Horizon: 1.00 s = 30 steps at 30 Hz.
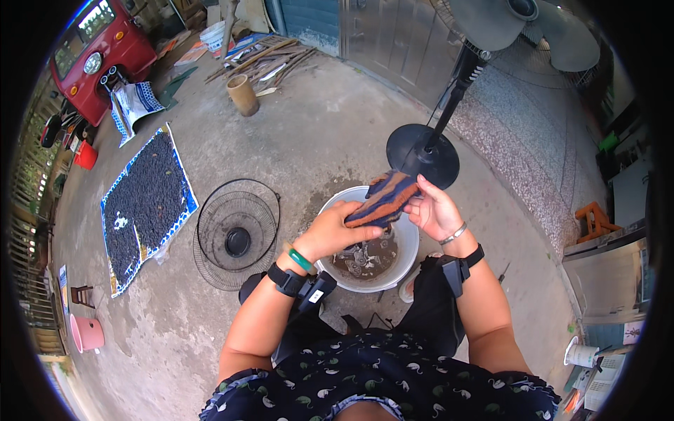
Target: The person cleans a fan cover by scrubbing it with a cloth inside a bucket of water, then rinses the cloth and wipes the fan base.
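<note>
My left hand [337,229] and my right hand [434,208] hold a folded orange and dark blue striped cloth [383,199] between them. Fingers of the left press on its near end; the right pinches the far right end. Below the cloth stands a white plastic bucket [412,258] with murky brown water [363,260] in it. Part of the bucket is hidden by my hands and the cloth. On the concrete to the left lies a round black wire fan guard [237,210]. Beyond the bucket rises a pedestal fan, its round black base [403,142] on the floor and grey blades [487,23] uncovered in front.
Dark pieces are spread on a blue-edged sheet [150,210] at the left. A wooden cylinder [243,95] and a pile of sticks [268,60] lie farther back. A red vehicle [105,58], a pink bucket [87,333] and an orange wooden stool [595,222] stand around the yard.
</note>
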Each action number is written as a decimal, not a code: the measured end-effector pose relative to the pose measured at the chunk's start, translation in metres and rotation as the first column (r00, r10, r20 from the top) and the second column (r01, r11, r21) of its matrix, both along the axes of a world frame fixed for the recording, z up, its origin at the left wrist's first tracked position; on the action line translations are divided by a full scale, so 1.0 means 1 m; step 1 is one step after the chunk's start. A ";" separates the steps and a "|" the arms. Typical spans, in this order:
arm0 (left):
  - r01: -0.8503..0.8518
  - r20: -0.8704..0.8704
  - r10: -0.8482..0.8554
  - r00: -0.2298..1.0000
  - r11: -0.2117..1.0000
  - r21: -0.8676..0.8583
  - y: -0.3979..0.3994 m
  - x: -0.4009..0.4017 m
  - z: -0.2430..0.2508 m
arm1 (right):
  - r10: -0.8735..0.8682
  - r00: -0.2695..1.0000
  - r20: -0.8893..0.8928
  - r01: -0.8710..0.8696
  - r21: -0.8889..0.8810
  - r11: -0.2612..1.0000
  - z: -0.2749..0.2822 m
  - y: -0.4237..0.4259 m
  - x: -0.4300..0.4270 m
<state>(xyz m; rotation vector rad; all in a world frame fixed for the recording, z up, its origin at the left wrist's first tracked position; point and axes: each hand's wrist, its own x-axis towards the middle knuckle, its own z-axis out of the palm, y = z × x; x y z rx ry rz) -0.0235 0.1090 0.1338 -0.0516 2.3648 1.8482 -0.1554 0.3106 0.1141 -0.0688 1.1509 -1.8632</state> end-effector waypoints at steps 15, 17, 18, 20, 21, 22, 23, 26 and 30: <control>-0.209 -0.104 0.333 0.937 0.775 0.596 0.016 -0.015 0.055 | -0.002 0.846 -0.532 -0.017 -0.031 0.999 0.086 -0.054 0.037; -0.240 -0.092 0.392 0.915 0.714 0.658 0.013 -0.019 0.062 | -0.119 0.865 -0.487 0.099 -0.067 0.993 0.089 -0.054 0.033; -0.224 -0.094 0.414 0.905 0.652 0.724 0.009 -0.020 0.065 | -0.165 0.867 -0.471 0.114 -0.135 0.984 0.094 -0.053 0.031; -0.202 -0.112 0.451 0.886 0.591 0.781 -0.005 -0.019 0.074 | -0.219 0.864 -0.453 0.130 -0.219 0.967 0.090 -0.043 0.019; -0.178 -0.136 0.441 0.887 0.598 0.781 -0.011 -0.017 0.080 | -0.216 0.873 -0.437 0.112 -0.250 0.962 0.087 -0.038 0.016; -0.183 -0.142 0.447 0.883 0.607 0.773 -0.011 -0.017 0.083 | -0.213 0.879 -0.427 0.119 -0.235 0.965 0.085 -0.037 0.018; -0.188 -0.148 0.452 0.880 0.616 0.765 -0.012 -0.018 0.084 | -0.210 0.885 -0.416 0.126 -0.220 0.967 0.087 -0.036 0.021; -0.458 -0.233 0.540 0.809 0.827 0.326 -0.024 -0.019 0.085 | -0.279 0.840 -0.466 0.194 -0.221 0.956 0.089 -0.037 0.029; -0.314 -0.396 0.643 0.656 0.708 0.632 -0.035 -0.023 0.103 | -0.195 0.717 -0.669 0.205 -0.064 0.977 0.110 -0.026 0.032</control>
